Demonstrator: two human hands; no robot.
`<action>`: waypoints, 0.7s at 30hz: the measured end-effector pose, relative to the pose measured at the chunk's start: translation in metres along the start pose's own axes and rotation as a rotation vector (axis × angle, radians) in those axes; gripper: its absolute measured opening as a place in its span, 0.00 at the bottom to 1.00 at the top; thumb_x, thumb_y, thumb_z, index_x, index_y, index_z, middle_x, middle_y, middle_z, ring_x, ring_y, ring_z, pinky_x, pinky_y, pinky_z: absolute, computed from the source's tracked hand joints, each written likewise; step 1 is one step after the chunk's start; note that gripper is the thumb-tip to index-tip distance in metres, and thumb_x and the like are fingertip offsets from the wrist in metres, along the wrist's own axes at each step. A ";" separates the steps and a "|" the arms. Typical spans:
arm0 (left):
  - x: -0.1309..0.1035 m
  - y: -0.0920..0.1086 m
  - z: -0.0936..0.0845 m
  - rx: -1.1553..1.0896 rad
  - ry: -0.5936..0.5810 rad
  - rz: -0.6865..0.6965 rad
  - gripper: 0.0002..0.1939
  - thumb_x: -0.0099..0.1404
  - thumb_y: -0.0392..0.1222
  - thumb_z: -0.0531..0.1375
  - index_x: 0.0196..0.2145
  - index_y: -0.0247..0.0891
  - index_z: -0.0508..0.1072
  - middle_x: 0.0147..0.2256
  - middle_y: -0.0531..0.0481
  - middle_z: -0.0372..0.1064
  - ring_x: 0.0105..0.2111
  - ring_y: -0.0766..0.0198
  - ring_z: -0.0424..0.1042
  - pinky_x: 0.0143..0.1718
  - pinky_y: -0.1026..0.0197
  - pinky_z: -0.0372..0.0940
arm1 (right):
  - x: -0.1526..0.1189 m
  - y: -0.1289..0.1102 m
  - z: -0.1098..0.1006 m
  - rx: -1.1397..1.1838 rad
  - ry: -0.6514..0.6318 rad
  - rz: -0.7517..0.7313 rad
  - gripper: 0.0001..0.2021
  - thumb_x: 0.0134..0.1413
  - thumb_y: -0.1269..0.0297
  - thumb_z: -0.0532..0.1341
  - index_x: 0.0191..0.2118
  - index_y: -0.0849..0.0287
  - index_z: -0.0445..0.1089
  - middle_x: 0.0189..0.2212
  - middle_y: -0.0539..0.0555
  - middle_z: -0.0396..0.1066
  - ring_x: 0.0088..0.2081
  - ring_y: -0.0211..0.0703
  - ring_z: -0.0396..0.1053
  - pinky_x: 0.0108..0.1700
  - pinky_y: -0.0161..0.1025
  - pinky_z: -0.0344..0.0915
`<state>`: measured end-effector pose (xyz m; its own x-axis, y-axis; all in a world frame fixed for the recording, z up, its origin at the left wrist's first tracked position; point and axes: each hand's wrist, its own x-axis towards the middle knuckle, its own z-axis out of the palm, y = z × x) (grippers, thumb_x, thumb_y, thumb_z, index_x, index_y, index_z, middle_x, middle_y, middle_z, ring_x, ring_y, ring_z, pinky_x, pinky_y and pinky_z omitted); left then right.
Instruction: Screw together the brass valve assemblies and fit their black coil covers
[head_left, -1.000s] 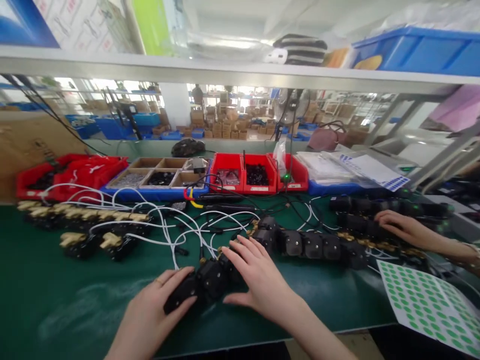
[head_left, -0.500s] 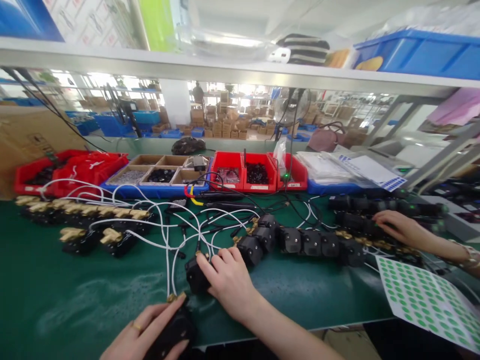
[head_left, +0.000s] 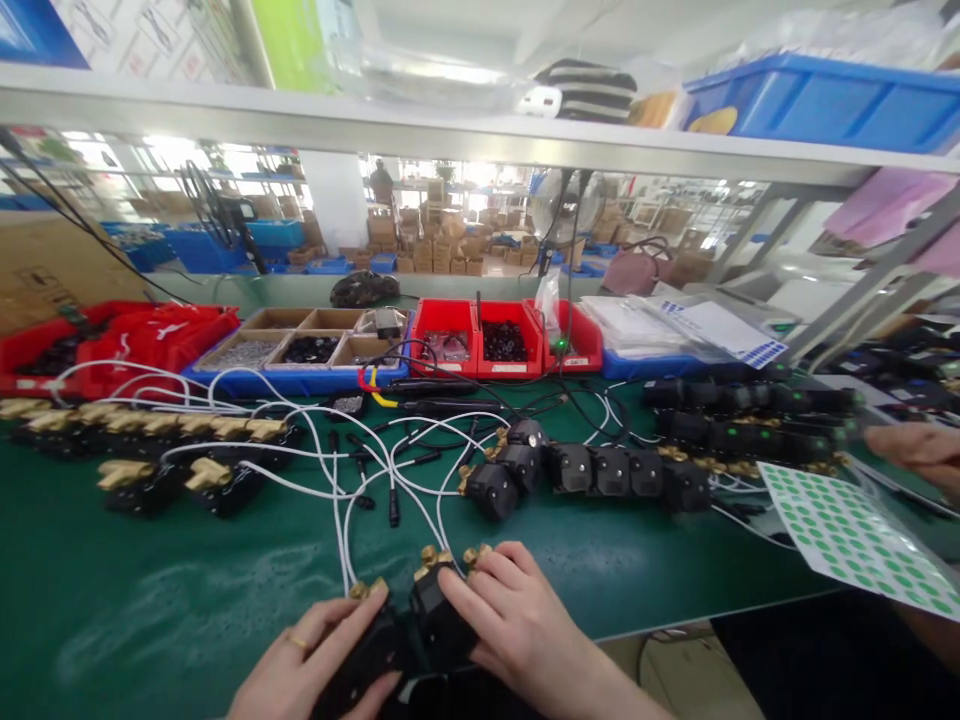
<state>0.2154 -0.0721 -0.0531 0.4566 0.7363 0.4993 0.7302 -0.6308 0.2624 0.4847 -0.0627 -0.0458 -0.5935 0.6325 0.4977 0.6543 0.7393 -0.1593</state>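
Three red bins (head_left: 480, 345), black parts (head_left: 504, 342) inside

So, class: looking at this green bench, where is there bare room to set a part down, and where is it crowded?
Bare mat lies at the front left, below the brass-tipped parts and left of the left hand. Another patch sits between the row of black parts and the sticker sheet. The middle is crowded with white cables.

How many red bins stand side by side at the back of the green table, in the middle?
3: left red bin, middle red bin, and right red bin, partly hidden behind a plastic bag.
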 end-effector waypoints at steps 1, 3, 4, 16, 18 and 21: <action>0.004 0.004 0.003 -0.009 -0.022 -0.016 0.26 0.62 0.53 0.65 0.57 0.50 0.71 0.45 0.51 0.76 0.40 0.64 0.79 0.41 0.71 0.73 | -0.005 0.003 -0.004 0.003 -0.009 0.007 0.20 0.61 0.65 0.62 0.57 0.64 0.61 0.37 0.52 0.70 0.41 0.42 0.61 0.47 0.42 0.55; 0.016 0.012 0.011 -0.047 -0.071 -0.042 0.26 0.60 0.49 0.67 0.56 0.51 0.72 0.45 0.50 0.75 0.41 0.63 0.79 0.41 0.69 0.74 | -0.013 0.010 -0.011 -0.001 -0.036 0.029 0.20 0.63 0.65 0.61 0.57 0.64 0.61 0.38 0.52 0.70 0.42 0.42 0.62 0.47 0.42 0.55; 0.024 0.017 0.016 -0.073 -0.082 -0.052 0.26 0.59 0.47 0.67 0.55 0.51 0.73 0.44 0.50 0.75 0.40 0.63 0.79 0.41 0.69 0.74 | -0.017 0.014 -0.014 -0.007 -0.054 0.041 0.20 0.63 0.65 0.61 0.58 0.63 0.60 0.38 0.53 0.70 0.42 0.42 0.62 0.47 0.42 0.55; 0.088 0.069 0.068 -0.201 -0.071 -0.148 0.23 0.57 0.39 0.67 0.51 0.45 0.76 0.42 0.46 0.73 0.36 0.58 0.78 0.37 0.59 0.77 | -0.067 0.071 -0.051 -0.066 -0.224 0.182 0.26 0.59 0.66 0.63 0.61 0.58 0.59 0.40 0.55 0.68 0.45 0.43 0.63 0.50 0.43 0.58; 0.086 0.077 0.073 -0.228 -0.113 -0.100 0.25 0.58 0.39 0.66 0.54 0.46 0.74 0.44 0.46 0.73 0.38 0.59 0.78 0.39 0.61 0.76 | -0.074 0.074 -0.059 -0.045 -0.214 0.182 0.26 0.58 0.68 0.63 0.61 0.57 0.59 0.40 0.54 0.68 0.44 0.43 0.62 0.50 0.43 0.58; 0.084 0.087 0.082 -0.247 -0.143 -0.030 0.27 0.60 0.40 0.66 0.57 0.47 0.71 0.46 0.45 0.72 0.41 0.59 0.77 0.42 0.61 0.75 | -0.082 0.079 -0.066 -0.010 -0.150 0.167 0.26 0.56 0.73 0.62 0.60 0.58 0.59 0.40 0.53 0.69 0.44 0.42 0.61 0.51 0.44 0.56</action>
<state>0.3593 -0.0448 -0.0557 0.5168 0.7712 0.3717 0.6060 -0.6362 0.4774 0.6164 -0.0711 -0.0425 -0.5394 0.7736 0.3325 0.7534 0.6197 -0.2198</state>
